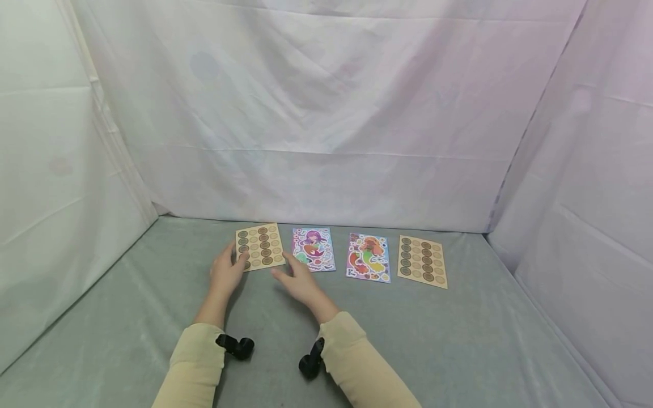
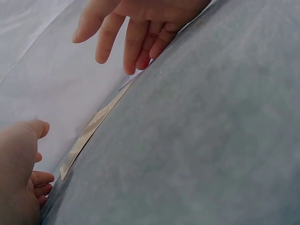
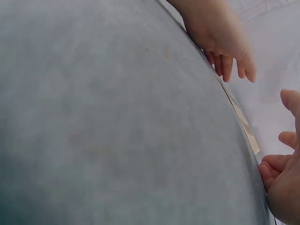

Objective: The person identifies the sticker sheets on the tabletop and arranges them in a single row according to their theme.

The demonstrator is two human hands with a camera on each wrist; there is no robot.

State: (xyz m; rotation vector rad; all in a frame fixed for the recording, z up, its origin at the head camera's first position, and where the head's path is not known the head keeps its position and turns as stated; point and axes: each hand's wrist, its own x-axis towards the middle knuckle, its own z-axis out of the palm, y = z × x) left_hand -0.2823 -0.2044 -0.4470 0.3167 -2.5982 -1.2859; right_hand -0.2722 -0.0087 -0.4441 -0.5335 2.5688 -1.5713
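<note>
Four sheets lie in a row on the grey cloth in the head view: two tan, at the ends, and two colourful sticker sheets between them, the left one and the right one. Two hands flank the leftmost tan sheet: the left hand at its left edge, the right hand near its lower right corner. The other tan sheet sits far right.

The left wrist view shows both hands, fingers loose and parted, one tan sheet between them.

The right wrist view shows two hands again, fingers relaxed around that sheet; contact cannot be told.
</note>
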